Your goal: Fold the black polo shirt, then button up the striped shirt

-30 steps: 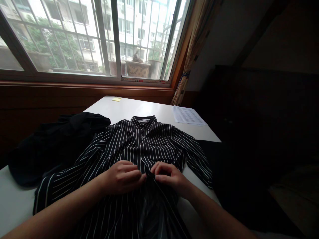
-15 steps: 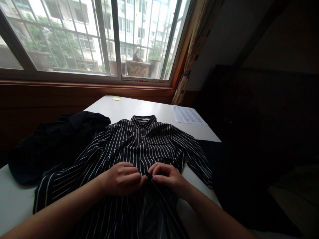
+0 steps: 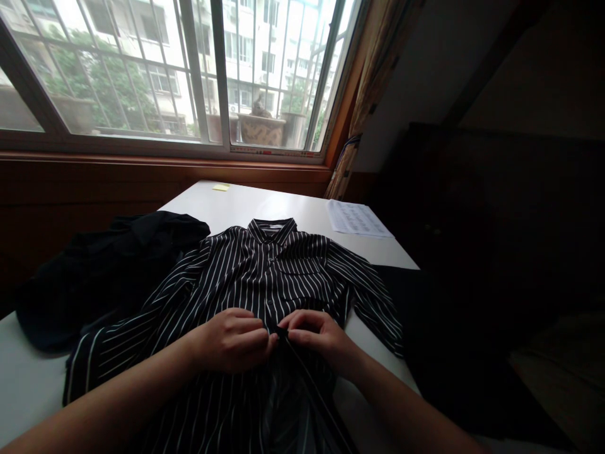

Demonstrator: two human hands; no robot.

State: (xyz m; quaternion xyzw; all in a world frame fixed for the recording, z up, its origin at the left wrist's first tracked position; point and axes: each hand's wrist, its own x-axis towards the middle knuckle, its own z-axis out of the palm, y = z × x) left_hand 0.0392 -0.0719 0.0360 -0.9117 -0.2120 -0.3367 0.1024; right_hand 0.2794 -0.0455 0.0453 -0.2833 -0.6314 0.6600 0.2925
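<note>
A black shirt with white stripes [image 3: 236,271] lies front side up, its collar toward the window and its sleeves spread to both sides. At the front opening, my left hand [image 3: 236,340] is closed, thumb and fingers pinching the shirt's edge. My right hand [image 3: 319,334] pinches the facing edge of the same opening, fingertips almost touching those of the left. Above the hands the front is closed, with a button showing on the chest; below them it hangs apart. Any button between the fingertips is hidden.
The shirt rests on a white table [image 3: 302,205]. Dark clothing [image 3: 118,271] is heaped at the left, and more dark cloth [image 3: 406,296] lies at the right edge. Printed sheets [image 3: 359,219] and a yellow sticky note [image 3: 220,187] lie toward the barred window [image 3: 278,75].
Both hands stay nearly in place, still pinching the shirt. The right front edge below them has shifted and folded slightly.
</note>
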